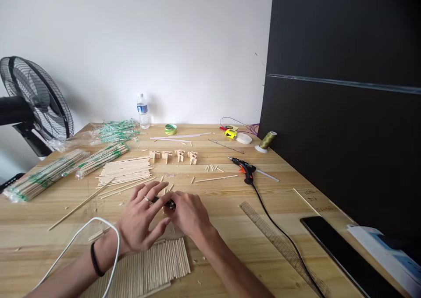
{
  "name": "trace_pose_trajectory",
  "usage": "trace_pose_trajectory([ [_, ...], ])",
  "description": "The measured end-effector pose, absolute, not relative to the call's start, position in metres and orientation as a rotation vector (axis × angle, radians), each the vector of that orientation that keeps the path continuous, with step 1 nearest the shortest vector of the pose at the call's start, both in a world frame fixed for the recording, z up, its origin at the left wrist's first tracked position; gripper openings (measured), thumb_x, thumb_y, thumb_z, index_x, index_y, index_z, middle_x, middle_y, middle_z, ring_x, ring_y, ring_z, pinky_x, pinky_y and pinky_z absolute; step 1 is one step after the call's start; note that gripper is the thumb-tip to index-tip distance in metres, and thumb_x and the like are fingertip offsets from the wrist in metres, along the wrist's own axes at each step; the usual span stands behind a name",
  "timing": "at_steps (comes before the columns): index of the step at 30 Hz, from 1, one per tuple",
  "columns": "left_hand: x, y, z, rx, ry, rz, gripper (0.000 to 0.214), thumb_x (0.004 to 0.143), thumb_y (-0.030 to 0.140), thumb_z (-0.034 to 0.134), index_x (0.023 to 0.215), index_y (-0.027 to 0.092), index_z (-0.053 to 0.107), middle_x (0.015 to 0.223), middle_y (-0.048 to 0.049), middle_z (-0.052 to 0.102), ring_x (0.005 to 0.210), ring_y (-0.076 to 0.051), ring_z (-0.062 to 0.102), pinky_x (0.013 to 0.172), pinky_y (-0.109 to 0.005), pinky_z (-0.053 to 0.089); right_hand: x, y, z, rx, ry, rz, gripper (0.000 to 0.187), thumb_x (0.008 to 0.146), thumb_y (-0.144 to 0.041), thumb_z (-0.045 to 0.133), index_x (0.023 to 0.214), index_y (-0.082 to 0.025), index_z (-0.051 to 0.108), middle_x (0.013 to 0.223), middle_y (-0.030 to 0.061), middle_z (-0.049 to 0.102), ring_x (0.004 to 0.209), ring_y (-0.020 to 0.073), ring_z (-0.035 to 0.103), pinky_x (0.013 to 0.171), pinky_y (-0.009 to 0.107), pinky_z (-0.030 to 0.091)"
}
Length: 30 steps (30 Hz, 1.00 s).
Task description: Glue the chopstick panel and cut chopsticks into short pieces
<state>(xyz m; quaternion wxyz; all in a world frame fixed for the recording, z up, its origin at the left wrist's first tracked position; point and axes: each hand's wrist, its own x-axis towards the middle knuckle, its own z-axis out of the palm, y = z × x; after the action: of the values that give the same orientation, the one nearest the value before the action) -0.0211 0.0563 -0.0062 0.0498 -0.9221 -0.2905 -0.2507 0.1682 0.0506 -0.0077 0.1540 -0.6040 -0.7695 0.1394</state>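
My right hand (190,214) is closed around a small black tool (170,204), mostly hidden by my fingers, so its kind does not show. Beside it, my left hand (141,219) has its fingers spread, with the index fingertip up against the tool and my right fingers. The left thumb stands apart. Just below both hands lies a mat of thin wooden sticks (158,263) set side by side, partly covered by my left forearm. Short cut stick pieces (169,187) lie just beyond my fingers.
Loose sticks (125,171), small stick assemblies (166,156) and wrapped stick bundles (49,173) lie farther back. At right are a glue gun (244,168) with its cord, a clear ruler (272,236) and a phone (345,254). A white cable (116,232) crosses my left wrist.
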Motion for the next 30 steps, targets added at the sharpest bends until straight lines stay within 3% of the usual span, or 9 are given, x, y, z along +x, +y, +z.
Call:
trace_pose_trajectory([
  [7, 0.01, 0.074, -0.001, -2.661, -0.918, -0.548, 0.038, 0.1, 0.034, 0.049, 0.13, 0.014, 0.06, 0.136, -0.0174, 0.063, 0.122, -0.035, 0.055, 0.106, -0.055, 0.04, 0.18, 0.055, 0.0, -1.781, -2.137, 0.431, 0.02, 0.087, -0.026, 0.068, 0.105, -0.022, 0.076, 0.097, 0.009, 0.081, 0.086, 0.024, 0.076, 0.066, 0.028, 0.042],
  [11, 0.024, 0.087, 0.016, -2.698, -0.769, -0.501, 0.038, 0.101, 0.033, 0.047, 0.126, 0.009, 0.061, 0.126, -0.0189, 0.065, 0.113, -0.033, 0.057, 0.103, -0.053, 0.044, 0.189, 0.057, 0.0, -1.792, -2.058, 0.425, 0.019, 0.091, -0.022, 0.061, 0.104, -0.023, 0.075, 0.098, 0.0085, 0.081, 0.086, 0.0218, 0.076, 0.066, 0.027, 0.041],
  [18, 0.043, 0.101, 0.033, -2.788, -0.594, -0.417, 0.03, 0.102, 0.033, 0.042, 0.099, 0.017, 0.067, 0.1, -0.0128, 0.067, 0.095, -0.03, 0.059, 0.092, -0.051, 0.05, 0.202, 0.06, 0.0, -1.817, -1.951, 0.392, 0.018, 0.093, -0.019, 0.058, 0.099, -0.023, 0.074, 0.097, 0.0083, 0.08, 0.086, 0.0218, 0.075, 0.064, 0.028, 0.039],
  [24, 0.054, 0.106, 0.036, -2.735, -0.531, -0.391, 0.031, 0.102, 0.034, 0.043, 0.1, 0.015, 0.068, 0.097, -0.0136, 0.067, 0.095, -0.03, 0.06, 0.1, -0.052, 0.048, 0.209, 0.064, -0.001, -1.815, -1.917, 0.374, 0.018, 0.094, -0.022, 0.056, 0.098, -0.022, 0.073, 0.097, 0.0083, 0.08, 0.084, 0.0218, 0.073, 0.065, 0.028, 0.039],
  [30, 0.054, 0.11, 0.039, -2.694, -0.476, -0.313, 0.037, 0.101, 0.039, 0.043, 0.111, 0.013, 0.067, 0.105, -0.0146, 0.067, 0.102, -0.031, 0.062, 0.115, -0.055, 0.038, 0.211, 0.065, -0.003, -1.807, -1.913, 0.354, 0.017, 0.091, -0.019, 0.058, 0.098, -0.02, 0.073, 0.095, 0.0084, 0.08, 0.085, 0.0217, 0.074, 0.065, 0.027, 0.04],
])
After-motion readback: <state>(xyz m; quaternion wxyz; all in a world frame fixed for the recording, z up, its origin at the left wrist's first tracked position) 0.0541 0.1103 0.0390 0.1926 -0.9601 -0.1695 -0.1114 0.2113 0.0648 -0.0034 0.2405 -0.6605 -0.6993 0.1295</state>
